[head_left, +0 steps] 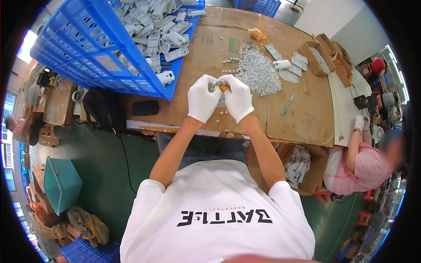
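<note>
Both my hands are in white gloves and meet just above the near part of the cardboard-covered table point(302, 122). My left hand point(202, 101) is closed, its fingers curled around something greyish that mostly hides between the gloves. Closed beside it, my right hand point(237, 101) grips a small orange object point(224, 88), only partly visible; its kind cannot be made out. Ahead and to the right lies a heap of small whitish parts point(258, 72). Several light grey plastic shells point(294, 69) rest at its far right side.
A blue slatted crate point(94, 48) full of grey plastic shells point(153, 30) tilts at the left. A black case point(145, 108) and a teal pen-like tool point(288, 104) lie on the table. Small cardboard boxes point(316, 61) stand far right. A co-worker point(357, 168) sits at right.
</note>
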### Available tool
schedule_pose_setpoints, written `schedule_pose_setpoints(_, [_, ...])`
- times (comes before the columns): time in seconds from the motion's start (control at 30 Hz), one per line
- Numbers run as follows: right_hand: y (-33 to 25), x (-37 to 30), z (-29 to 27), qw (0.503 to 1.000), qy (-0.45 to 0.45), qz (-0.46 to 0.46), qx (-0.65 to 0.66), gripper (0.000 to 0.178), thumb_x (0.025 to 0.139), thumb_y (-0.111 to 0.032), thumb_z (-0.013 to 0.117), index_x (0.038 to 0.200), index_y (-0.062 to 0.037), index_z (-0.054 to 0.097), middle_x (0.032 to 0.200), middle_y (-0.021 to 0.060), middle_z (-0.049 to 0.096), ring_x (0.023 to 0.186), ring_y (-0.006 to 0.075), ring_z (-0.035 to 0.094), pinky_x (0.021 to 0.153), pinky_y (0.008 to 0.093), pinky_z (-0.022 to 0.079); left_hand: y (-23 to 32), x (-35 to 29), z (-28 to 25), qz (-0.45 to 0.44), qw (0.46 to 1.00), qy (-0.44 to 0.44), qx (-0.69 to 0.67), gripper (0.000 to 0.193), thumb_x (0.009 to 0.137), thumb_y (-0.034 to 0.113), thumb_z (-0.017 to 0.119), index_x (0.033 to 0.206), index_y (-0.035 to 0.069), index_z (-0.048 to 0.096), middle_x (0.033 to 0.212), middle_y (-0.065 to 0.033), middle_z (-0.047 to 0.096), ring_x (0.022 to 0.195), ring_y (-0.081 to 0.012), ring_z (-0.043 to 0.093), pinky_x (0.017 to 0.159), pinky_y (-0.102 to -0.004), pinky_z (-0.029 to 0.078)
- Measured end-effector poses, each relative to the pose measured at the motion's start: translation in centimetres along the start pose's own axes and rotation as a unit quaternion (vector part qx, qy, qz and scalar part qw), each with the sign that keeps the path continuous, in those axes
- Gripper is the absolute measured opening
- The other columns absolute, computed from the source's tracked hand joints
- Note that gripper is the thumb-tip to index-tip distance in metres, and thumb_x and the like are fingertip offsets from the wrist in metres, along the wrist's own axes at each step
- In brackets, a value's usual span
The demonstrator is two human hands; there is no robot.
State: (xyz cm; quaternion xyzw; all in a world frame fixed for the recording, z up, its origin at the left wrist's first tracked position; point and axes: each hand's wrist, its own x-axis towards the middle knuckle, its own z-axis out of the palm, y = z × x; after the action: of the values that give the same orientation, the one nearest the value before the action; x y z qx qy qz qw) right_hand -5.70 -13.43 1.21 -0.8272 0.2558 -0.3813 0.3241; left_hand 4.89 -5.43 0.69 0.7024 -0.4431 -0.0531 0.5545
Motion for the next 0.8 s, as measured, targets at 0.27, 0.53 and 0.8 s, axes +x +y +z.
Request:
schedule_pose_setpoints(0.27, [-2.4, -3.9, -1.3, 0.994, 0.076, -0.063, 0.039, 0.054, 0.081, 0.002, 0.066, 0.132, -0.0082, 0.054, 0.121, 0.0170, 0.064, 0.109, 0.0338, 0.066, 0.086, 0.0381, 0.056, 1.6, 0.1, -1.0, -0.030, 0.999, -0.004, -0.017, 0.009, 0.083, 0.005, 0.067, 0.090, 0.002, 0.062, 0.078, -0.0134, 0.066, 0.070, -0.0257, 0.066, 0.066, -0.0362, 0.052])
schedule_pose_setpoints(0.53, [-4.0, -5.6, -1.4, 0.971, 0.054, -0.136, -0.189, 0.063, 0.072, -0.011, 0.078, 0.132, -0.0071, 0.058, 0.134, 0.0128, 0.057, 0.099, 0.0286, 0.068, 0.079, 0.0341, 0.057, 3.7, -1.4, -2.4, -0.034, 0.996, 0.005, -0.082, 0.006, 0.086, 0.003, 0.065, 0.091, 0.002, 0.062, 0.076, -0.0076, 0.064, 0.068, -0.0133, 0.061, 0.064, -0.0292, 0.050])
schedule_pose_setpoints(0.8, [-3.6, -6.2, -0.7, 0.969, 0.071, -0.136, -0.195, 0.061, 0.071, -0.016, 0.079, 0.129, -0.0079, 0.061, 0.129, 0.0143, 0.060, 0.095, 0.0269, 0.069, 0.074, 0.0333, 0.057, 4.8, -2.6, -2.9, -0.048, 0.996, -0.001, -0.069, 0.009, 0.086, 0.002, 0.066, 0.094, 0.002, 0.063, 0.081, -0.0071, 0.066, 0.072, -0.0138, 0.064, 0.067, -0.0281, 0.052])
